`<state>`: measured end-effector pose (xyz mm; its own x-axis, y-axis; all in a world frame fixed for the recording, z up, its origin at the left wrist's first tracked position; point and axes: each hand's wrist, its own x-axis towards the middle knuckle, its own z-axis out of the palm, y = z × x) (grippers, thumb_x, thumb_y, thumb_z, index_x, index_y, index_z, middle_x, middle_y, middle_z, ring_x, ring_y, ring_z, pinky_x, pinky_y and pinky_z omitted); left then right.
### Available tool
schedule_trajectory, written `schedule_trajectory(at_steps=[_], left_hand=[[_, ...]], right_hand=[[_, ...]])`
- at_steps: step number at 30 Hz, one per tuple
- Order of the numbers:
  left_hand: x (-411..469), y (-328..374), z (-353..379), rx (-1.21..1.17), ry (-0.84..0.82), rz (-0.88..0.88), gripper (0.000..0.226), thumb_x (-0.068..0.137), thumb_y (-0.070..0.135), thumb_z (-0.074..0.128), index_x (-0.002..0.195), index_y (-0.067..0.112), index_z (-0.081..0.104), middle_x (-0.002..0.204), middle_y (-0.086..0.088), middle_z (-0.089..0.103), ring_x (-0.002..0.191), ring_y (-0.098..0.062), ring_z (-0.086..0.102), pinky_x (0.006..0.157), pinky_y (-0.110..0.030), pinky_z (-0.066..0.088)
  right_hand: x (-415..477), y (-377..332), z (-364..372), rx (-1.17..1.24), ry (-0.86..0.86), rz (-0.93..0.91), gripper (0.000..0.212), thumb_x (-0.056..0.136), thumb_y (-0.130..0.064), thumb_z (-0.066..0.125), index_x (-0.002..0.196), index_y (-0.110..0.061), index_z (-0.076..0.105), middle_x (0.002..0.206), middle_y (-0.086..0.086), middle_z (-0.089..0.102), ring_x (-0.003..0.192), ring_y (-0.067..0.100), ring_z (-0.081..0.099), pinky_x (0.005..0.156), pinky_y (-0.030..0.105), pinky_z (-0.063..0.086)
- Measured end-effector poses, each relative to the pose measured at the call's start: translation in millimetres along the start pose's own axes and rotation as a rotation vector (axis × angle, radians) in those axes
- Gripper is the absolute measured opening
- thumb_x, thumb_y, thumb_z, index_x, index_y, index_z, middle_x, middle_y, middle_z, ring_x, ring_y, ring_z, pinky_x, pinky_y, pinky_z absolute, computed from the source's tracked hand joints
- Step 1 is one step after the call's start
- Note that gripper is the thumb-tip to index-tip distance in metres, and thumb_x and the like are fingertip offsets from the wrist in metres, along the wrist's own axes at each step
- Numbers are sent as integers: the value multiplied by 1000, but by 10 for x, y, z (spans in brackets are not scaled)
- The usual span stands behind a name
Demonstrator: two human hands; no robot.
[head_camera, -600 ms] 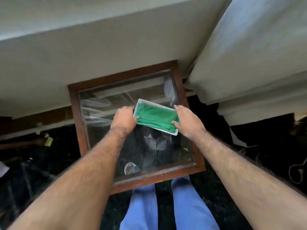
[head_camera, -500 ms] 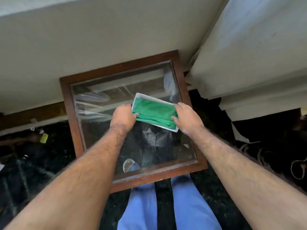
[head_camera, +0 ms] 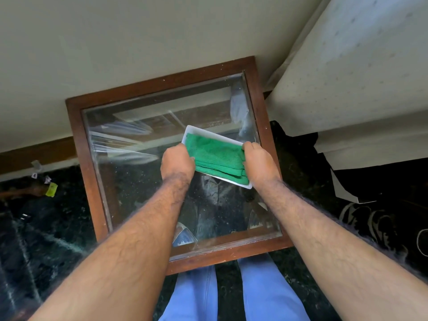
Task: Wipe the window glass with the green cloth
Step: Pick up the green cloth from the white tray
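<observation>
Green cloth [head_camera: 215, 156] in white tray [head_camera: 188, 132], gripped by both hands, over wood-framed glass [head_camera: 143, 181]

Floor [head_camera: 58, 239]: dark, near-black stone with pale speckles and streaks. Wooden-framed glass pane [head_camera: 148, 195] stands on it at centre, upper edge leaning against the pale wall. At 9 o'clock from the pane, a yellow scrap [head_camera: 51, 189] and small pale paper bits [head_camera: 34, 175] lie near the skirting. At 3 o'clock, a dark patterned mat [head_camera: 379, 225], with a white sheet [head_camera: 345, 193] near its upper edge. Blue trouser legs [head_camera: 266, 295] at 6 o'clock.
</observation>
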<state>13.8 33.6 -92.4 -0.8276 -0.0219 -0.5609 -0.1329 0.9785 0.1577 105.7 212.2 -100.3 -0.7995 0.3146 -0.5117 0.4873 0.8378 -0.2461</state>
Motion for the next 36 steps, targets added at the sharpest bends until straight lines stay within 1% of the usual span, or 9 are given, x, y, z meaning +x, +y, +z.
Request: schedule_trajectory(at_steps=[4, 9, 15, 18, 20, 22, 27, 31, 36], left_hand=[[13, -14, 36, -174, -18, -100, 20, 91, 19, 72, 111, 15, 73, 108, -5, 77, 93, -23, 71, 79, -31, 58], [-50, 50, -55, -524, -18, -182, 13, 82, 21, 78, 77, 26, 67, 87, 6, 72, 68, 0, 60, 73, -23, 49], [-259, 160, -358, -773, -25, -130, 13, 83, 11, 76, 82, 24, 70, 84, 9, 73, 73, -3, 66, 53, -6, 47], [-371, 228, -629, -858, -64, -83, 11, 86, 7, 72, 89, 18, 72, 97, -4, 77, 85, -14, 69, 75, -22, 57], [-472, 274, -865, -905, -77, -47, 15, 86, 3, 69, 85, 17, 68, 96, -6, 79, 84, -17, 72, 78, -30, 58], [-560, 327, -1109, -944, -72, -15, 19, 88, 1, 68, 85, 19, 65, 89, -1, 78, 78, -12, 73, 67, -23, 58], [-878, 499, -1905, -1034, -35, 36, 26, 88, 0, 64, 94, 25, 58, 95, -1, 72, 75, -12, 67, 57, -23, 53], [-1145, 656, -2609, -1064, -36, 119, 27, 87, -2, 60, 97, 23, 63, 93, 0, 72, 74, -11, 67, 53, -19, 54], [-1480, 830, -3426, -1033, -22, 256, 16, 89, 0, 64, 100, 6, 73, 88, -8, 73, 79, -21, 67, 81, -37, 57]], right_hand=[[11, 1, 55, 79, 3, 65, 32, 99, -7, 65, 127, -18, 54, 97, -5, 54, 89, 16, 64, 66, 27, 54], [32, -25, -77, 174, -22, 138, 36, 92, -9, 75, 125, -18, 62, 105, -1, 62, 107, 21, 69, 89, 34, 62], [-73, -107, -449, 207, -45, 189, 39, 88, -22, 82, 126, -17, 73, 113, 3, 60, 115, 24, 64, 84, 29, 51], [-132, -97, -749, 252, -70, 179, 16, 85, -23, 81, 96, -26, 69, 111, 2, 56, 114, 23, 55, 86, 28, 44], [-196, -97, -952, 381, -125, 170, 24, 84, -17, 80, 79, -25, 58, 98, -2, 58, 99, 20, 57, 74, 25, 42], [-263, -124, -1143, 597, -132, 206, 23, 84, -10, 75, 83, -23, 57, 92, -1, 64, 91, 21, 62, 65, 27, 42], [-508, -372, -1836, 1022, -158, 184, 41, 90, -6, 76, 131, -11, 69, 124, 11, 75, 105, 22, 72, 77, 25, 55], [-706, -565, -2514, 1080, -165, 56, 25, 90, -16, 84, 111, -3, 82, 94, 7, 84, 80, 16, 75, 64, 15, 58], [-924, -821, -3354, 1070, -60, -76, 18, 87, -10, 85, 102, 1, 82, 81, 4, 80, 71, 12, 72, 77, 28, 59]])
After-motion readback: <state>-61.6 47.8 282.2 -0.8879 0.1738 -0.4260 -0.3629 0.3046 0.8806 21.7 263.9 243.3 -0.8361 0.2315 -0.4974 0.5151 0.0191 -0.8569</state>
